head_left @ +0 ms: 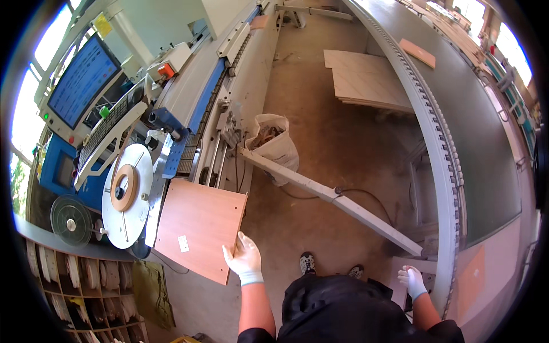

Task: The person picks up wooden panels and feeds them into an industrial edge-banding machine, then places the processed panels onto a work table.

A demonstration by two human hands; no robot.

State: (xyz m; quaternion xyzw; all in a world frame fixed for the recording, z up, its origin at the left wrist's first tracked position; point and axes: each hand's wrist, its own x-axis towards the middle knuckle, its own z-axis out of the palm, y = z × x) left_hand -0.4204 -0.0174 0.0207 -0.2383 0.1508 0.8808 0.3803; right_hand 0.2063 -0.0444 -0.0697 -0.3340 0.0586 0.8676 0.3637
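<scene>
A wood-coloured panel (197,228) with small holes and a white label (183,243) lies at the machine's near end. Against its right edge is my left hand (245,260) in a white glove, thumb over the top face and fingers apart along the edge, not wrapped around it. To the right, my right hand (412,280), also gloved, is beside the pale frame rail (449,228). Its fingers are loosely bent and apart, with nothing visible in them. Left of the panel stands a white reel disc (143,171) carrying a coil of brown edge banding (131,188).
A monitor (86,83) and keyboard (106,128) stand at left. A sack of offcuts (274,143) sits beyond a slanting grey bar (343,203). Large boards (366,80) lie low under the right-hand conveyor. Shelves of coiled strips (86,280) occupy the lower left.
</scene>
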